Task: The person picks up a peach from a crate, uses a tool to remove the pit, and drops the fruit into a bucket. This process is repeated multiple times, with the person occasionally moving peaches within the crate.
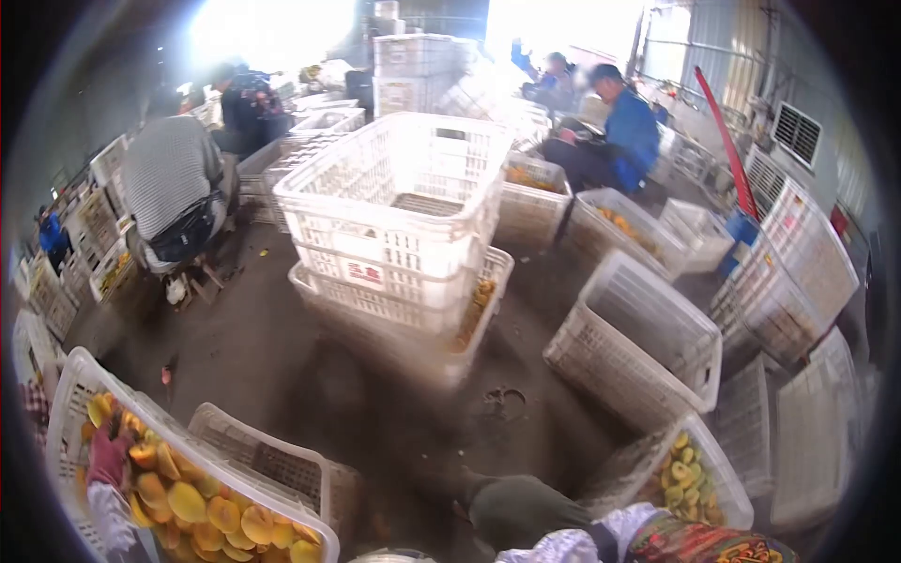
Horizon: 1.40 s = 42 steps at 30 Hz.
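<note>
My left hand (111, 455), in a pinkish-red glove with a white sleeve behind it, reaches into a white plastic crate (202, 450) at the lower left. Yellow-orange fruit halves (188, 502), which look like peaches, fill this crate. The fingers touch the fruit near the crate's far left end, but they are too small and blurred to show whether they grip a piece. At the bottom, a white and patterned cloth (694, 540) covers part of my body or right arm. My right hand is out of the frame.
Stacked white crates (394, 220) stand in the middle. An open crate (648, 328) and one with yellow-green fruit (685, 479) are at right. A person in grey (178, 178) sits at left, one in blue (631, 136) at the back right. A crate (272, 455) adjoins mine.
</note>
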Available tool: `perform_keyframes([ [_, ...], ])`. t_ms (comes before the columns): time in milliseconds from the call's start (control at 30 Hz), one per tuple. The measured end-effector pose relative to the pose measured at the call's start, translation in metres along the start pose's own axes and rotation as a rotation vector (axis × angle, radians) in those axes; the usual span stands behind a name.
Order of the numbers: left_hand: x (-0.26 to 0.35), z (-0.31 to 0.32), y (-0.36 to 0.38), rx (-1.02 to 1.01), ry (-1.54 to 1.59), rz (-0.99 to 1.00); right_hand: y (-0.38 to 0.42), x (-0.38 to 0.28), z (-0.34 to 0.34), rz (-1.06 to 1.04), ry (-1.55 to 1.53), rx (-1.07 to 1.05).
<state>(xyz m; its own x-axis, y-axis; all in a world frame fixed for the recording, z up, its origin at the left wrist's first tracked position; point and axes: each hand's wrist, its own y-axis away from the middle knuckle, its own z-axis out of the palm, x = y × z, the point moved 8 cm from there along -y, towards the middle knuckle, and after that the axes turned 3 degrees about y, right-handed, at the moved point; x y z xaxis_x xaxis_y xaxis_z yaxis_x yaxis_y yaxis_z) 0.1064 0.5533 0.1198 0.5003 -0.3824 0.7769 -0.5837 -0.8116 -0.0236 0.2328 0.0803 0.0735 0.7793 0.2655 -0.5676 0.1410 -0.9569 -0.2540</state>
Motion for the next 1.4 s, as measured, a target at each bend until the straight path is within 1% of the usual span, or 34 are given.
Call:
perform_keyframes([
  [67,-0.02,0.018,0.009,-0.064,-0.021,-0.093,-0.001,0.009,0.018,0.011,-0.231,-0.017],
  [100,-0.029,0.019,0.013,-0.011,0.023,-0.085,0.0,0.012,0.033,0.048,-0.198,-0.052],
  [133,-0.03,0.024,0.016,-0.02,0.018,-0.084,0.001,0.009,0.03,0.055,-0.203,-0.047],
  [200,-0.025,0.017,0.028,0.11,-0.224,0.034,0.006,-0.002,0.023,0.008,-0.112,-0.011],
  [233,-0.021,0.027,0.036,0.117,-0.047,-0.021,0.014,0.012,0.013,0.219,-0.536,0.039],
  [267,-0.005,0.033,0.038,0.085,-0.471,0.026,0.024,0.023,0.013,0.428,-0.967,0.059],
  [300,0.031,0.053,0.056,0.161,-0.81,0.048,0.025,0.03,0.037,0.592,-1.065,-0.075],
  [333,0.051,0.068,0.074,0.106,-0.814,0.034,0.021,0.022,0.032,0.486,-0.302,-0.313],
  [367,0.037,0.066,0.081,0.2,-0.761,0.055,0.019,0.003,0.005,0.166,-0.143,-0.246],
  [400,0.057,0.073,0.099,0.201,-0.822,0.019,0.019,-0.002,0.005,0.068,0.061,-0.294],
  [433,0.067,0.076,0.111,0.163,-0.81,-0.064,0.017,-0.006,-0.002,0.045,0.062,-0.23],
  [467,0.066,0.072,0.133,0.202,-0.853,-0.157,0.014,-0.004,-0.009,0.04,0.069,-0.159],
  [500,0.069,0.077,0.146,0.195,-0.911,-0.199,0.012,-0.002,-0.01,0.044,0.126,-0.195],
  [533,0.074,0.086,0.15,0.184,-0.958,-0.213,0.01,-0.002,-0.008,0.041,0.17,-0.254],
  [600,0.079,0.1,0.148,0.147,-1.025,-0.194,0.003,-0.006,-0.016,-0.012,0.199,-0.241],
  [633,0.072,0.11,0.172,0.125,-1.024,-0.207,0.021,-0.013,-0.007,-0.03,0.211,-0.24],
  [667,0.069,0.114,0.18,0.09,-1.027,-0.224,0.021,-0.013,-0.008,-0.037,0.217,-0.219],
  [700,0.066,0.114,0.19,0.093,-0.957,-0.266,0.02,-0.013,-0.01,-0.044,0.222,-0.193],
  [733,0.06,0.115,0.2,0.126,-0.948,-0.26,0.021,-0.015,-0.011,-0.055,0.217,-0.19],
  [800,0.05,0.11,0.21,0.232,-1.042,-0.144,0.022,-0.014,-0.012,-0.043,0.231,-0.195],
  [833,0.054,0.106,0.214,0.231,-1.049,-0.148,0.023,-0.015,-0.011,-0.047,0.224,-0.194],
  [900,0.048,0.1,0.225,0.151,-0.932,-0.319,0.025,-0.015,-0.009,-0.06,0.242,-0.227],
  [1033,0.064,0.098,0.24,0.124,-0.916,-0.31,0.026,-0.017,-0.011,-0.062,0.24,-0.213],
  [1133,0.101,0.098,0.236,0.346,-0.634,0.09,0.025,-0.018,-0.013,-0.058,0.236,-0.245],
  [1167,0.117,0.106,0.228,0.341,-0.593,0.231,0.024,-0.02,-0.014,-0.055,0.209,-0.24],
  [1200,0.119,0.111,0.216,0.348,-0.59,0.229,0.022,-0.021,-0.014,-0.053,0.185,-0.233],
  [1267,0.101,0.13,0.182,0.095,-0.432,0.044,0.021,-0.021,-0.01,-0.071,0.199,-0.198],
  [1300,0.103,0.127,0.172,0.098,-0.424,0.05,0.021,-0.021,-0.01,-0.081,0.204,-0.165],
  [1367,0.095,0.139,0.16,-0.128,-0.568,-0.006,0.017,-0.017,-0.01,-0.059,0.213,-0.161],
  [1400,0.092,0.14,0.163,-0.131,-0.567,-0.009,0.015,-0.016,-0.011,-0.042,0.211,-0.154],
])
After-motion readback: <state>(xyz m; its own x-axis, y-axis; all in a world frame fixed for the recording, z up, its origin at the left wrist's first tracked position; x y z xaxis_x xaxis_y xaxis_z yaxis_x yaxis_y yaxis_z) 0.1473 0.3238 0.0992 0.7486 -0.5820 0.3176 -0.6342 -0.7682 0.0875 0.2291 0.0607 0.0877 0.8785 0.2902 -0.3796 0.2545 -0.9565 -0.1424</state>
